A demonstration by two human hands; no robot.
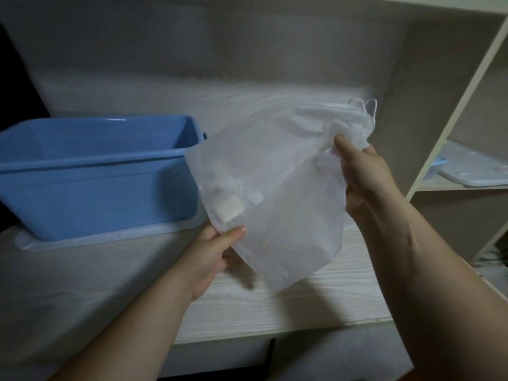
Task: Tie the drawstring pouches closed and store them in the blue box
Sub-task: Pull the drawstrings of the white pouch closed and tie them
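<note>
Item: one white drawstring pouch (pixel 275 193), semi-sheer, held in the air over the pale wood-grain shelf board (pixel 302 298), just right of the blue box (pixel 96 171). The left hand (pixel 211 251) pinched the pouch's lower edge between thumb and fingers; the right hand (pixel 365 174) gripped its gathered neck, drawstring loops (pixel 368 105) protruding above. The box stood open-topped on a pale tray (pixel 82 240).

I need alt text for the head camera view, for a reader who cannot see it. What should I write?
A white pouch is held above a pale wooden shelf: the right hand grips its gathered neck, the left hand pinches a lower corner. An open blue box stands to its left.
</note>
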